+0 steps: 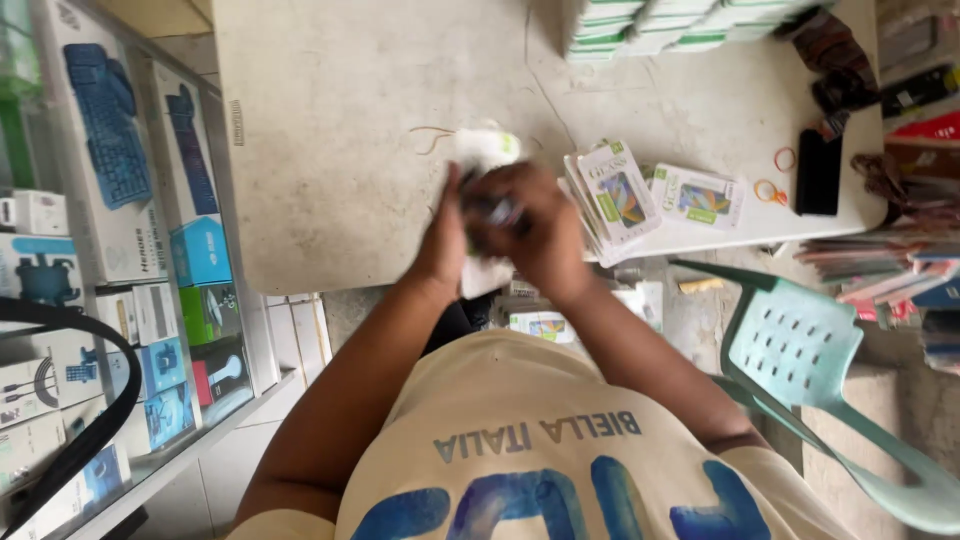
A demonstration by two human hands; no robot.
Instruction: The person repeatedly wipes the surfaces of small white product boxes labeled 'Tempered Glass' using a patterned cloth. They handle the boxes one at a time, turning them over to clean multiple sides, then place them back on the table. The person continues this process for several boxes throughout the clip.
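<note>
**Blurred hands, a small packet, and a table edge close by**

We take the white table (pixel 330 150) as our landmark. Both hands meet just over its near edge, pressed together around a small white packet with a green corner (pixel 487 150). Part of it sticks out past the fingers toward the table's middle, and another white part shows below the wrists. The left hand (pixel 445 240) lies along the packet's side with its fingers fairly straight. The right hand (pixel 535 225) curls over it, closed on the packet and on something small and dark that is too blurred for us to name.

We judge the main risk to be a slip. The hands work right at the table's edge, so anything that escapes the grip could drop off it toward the floor beside the green plastic chair (pixel 800 350).

A second risk is the stack of flat boxed packets (pixel 615 195) at the table's near edge, just beside the right hand. A nudge from the wrist could push them off. The black device (pixel 818 170) and orange rubber bands (pixel 772 190) lie farther along the table.
</note>
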